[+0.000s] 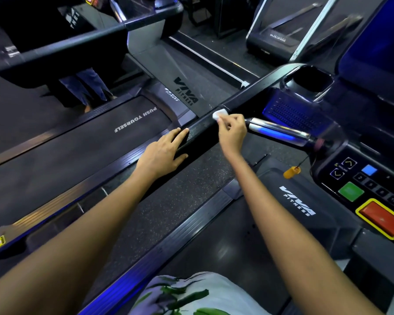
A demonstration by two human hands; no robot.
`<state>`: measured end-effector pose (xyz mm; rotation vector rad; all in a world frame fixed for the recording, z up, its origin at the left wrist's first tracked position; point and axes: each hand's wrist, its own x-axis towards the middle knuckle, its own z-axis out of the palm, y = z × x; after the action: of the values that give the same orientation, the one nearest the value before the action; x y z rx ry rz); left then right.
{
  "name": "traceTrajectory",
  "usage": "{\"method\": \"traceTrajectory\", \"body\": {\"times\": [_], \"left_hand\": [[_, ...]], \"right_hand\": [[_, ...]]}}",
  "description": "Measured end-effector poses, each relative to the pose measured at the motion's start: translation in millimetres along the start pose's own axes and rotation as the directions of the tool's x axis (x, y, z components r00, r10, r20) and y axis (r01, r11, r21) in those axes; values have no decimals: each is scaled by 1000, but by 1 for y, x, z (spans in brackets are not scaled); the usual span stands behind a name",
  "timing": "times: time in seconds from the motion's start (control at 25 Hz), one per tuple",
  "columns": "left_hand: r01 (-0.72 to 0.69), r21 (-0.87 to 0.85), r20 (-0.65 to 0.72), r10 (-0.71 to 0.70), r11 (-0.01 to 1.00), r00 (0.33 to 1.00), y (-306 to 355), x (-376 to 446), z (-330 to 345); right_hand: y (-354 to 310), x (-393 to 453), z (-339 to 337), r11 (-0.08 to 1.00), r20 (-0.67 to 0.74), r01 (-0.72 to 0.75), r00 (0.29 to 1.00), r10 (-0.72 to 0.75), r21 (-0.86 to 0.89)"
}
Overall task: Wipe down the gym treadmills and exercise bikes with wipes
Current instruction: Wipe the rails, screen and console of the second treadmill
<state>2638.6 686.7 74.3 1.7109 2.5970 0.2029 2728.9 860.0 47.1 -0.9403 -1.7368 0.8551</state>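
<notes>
We see our right hand (231,130) pinching a small white folded wipe (219,114) between thumb and fingertips, pressing it onto the top of the long black treadmill side handrail (198,135). Our left hand (163,153) lies open and flat on the same rail, nearer to us, fingers spread and gripping nothing. Just beside the wipe, on the console side, a shiny chrome pulse-grip bar (280,131) juts out. The wipe looks light, soft and limp, probably damp, so we judge it will bunch or slip unless held by its folded body with the fingertips spread behind it. The rail is stiff and smooth, so it should take firm pressure.
</notes>
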Motion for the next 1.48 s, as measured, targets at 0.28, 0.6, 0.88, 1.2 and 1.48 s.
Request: {"method": "traceTrajectory", "body": {"times": [0.28,0.6,0.88,1.2,1.48], "left_hand": [[15,-7,7,-15,1000,1000,2,-1,-2],[24,-11,9,-24,1000,1000,3,0,-3],[25,-10,8,-25,1000,1000,2,1,-1],[12,20,21,-13,1000,1000,0,2,1],[-11,-35,-4,11,999,1000,1,-1,0]], "right_hand": [[-12,-48,10,769,90,-455,879,468,448],[-1,-44,21,543,70,-615,696,714,572],[10,-58,32,508,64,-677,630,774,533],[-11,-81,22,667,136,-543,817,561,511],[-27,-57,20,696,37,-511,818,574,504]]}}
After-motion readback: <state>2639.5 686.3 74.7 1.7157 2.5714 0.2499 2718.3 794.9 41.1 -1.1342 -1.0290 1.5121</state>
